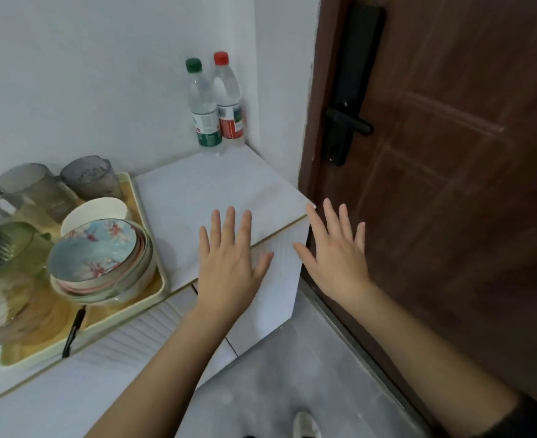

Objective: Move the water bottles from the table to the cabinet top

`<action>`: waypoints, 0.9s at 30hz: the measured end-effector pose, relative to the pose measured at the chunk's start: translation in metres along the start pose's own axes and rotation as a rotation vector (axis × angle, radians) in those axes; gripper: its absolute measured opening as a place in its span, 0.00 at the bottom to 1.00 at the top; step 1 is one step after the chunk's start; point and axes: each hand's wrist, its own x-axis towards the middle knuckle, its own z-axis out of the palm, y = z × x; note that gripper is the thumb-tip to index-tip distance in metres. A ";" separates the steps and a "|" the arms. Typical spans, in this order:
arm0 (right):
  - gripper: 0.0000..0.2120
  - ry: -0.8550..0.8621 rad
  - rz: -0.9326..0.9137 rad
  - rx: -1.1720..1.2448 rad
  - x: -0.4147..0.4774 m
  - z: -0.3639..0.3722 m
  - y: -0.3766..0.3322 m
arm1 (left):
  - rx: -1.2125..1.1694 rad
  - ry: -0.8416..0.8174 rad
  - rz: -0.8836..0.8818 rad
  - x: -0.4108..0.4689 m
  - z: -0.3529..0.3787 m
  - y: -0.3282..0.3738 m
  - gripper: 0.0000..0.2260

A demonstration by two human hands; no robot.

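At the far left, a yellow tray (pixel 148 248) occupies the cabinet top (pixel 204 191), its right rim running just beside the bare white surface and its near rim overhanging the front edge slightly. On the tray, grey glass cups (pixel 55 184) stand at the back, a stack of bowls (pixel 102 260) topped by a blue floral one sits near the right rim, and a black pen (pixel 73 331) lies across the near rim. Right of the tray, the cabinet top is bare from the front edge back to the wall corner; this is the open room available for movement. My left hand (pixel 229 263) is above the front edge of that bare area, palm down, fingers spread, holding nothing. The green-capped bottle (pixel 204 109) and the red-capped bottle (pixel 227 99) stand at the back right corner of the cabinet top, touching or nearly touching each other, green on the left. Both are upright, long axis vertical, caps pointing up, close to the two walls. My right hand (pixel 336 251) is past the right end of the cabinet, palm down, fingers spread, empty, well apart from the left hand. Further right, a brown door (pixel 450 184) with a black handle (pixel 349 121) bounds the space. Grey floor (pixel 276 374) shows below, between cabinet and door.
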 end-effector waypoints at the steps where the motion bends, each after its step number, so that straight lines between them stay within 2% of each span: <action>1: 0.33 0.001 0.020 -0.012 -0.017 0.004 -0.001 | -0.002 -0.004 0.044 -0.011 0.003 -0.002 0.36; 6: 0.33 0.002 0.188 -0.013 -0.110 0.043 -0.018 | -0.004 -0.095 0.304 -0.072 0.021 -0.017 0.33; 9: 0.33 -0.056 0.347 0.005 -0.168 0.070 -0.034 | -0.008 -0.245 0.417 -0.107 0.030 -0.027 0.32; 13: 0.33 -0.099 0.520 0.026 -0.242 0.099 -0.056 | -0.019 -0.333 0.605 -0.154 0.038 -0.031 0.32; 17: 0.34 -0.094 0.654 0.020 -0.306 0.114 -0.067 | 0.057 -0.468 0.743 -0.198 0.045 -0.021 0.32; 27: 0.34 -0.072 0.948 -0.011 -0.461 0.124 -0.077 | 0.113 -0.578 1.001 -0.317 0.037 0.029 0.32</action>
